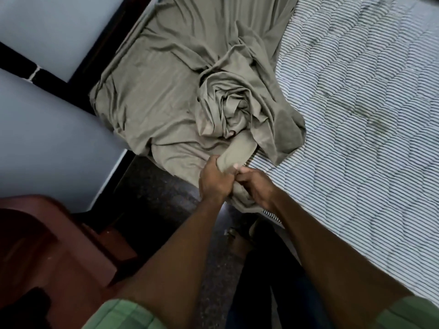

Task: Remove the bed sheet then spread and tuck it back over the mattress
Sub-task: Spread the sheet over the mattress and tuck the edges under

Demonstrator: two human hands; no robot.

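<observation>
Both hands, left hand and right hand, grip olive sheet at mattress edge.

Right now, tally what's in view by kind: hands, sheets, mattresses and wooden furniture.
Hands: 2, left hand and right hand, both gripping the sheet
Olive bed sheet: 1
Striped mattress: 1
Reddish-brown wooden furniture: 1
Total: 5

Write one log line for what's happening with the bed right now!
step: pulling sheet | left hand: grips olive sheet | right hand: grips same sheet | sheet: bunched, half off | striped mattress: partly bare
</observation>
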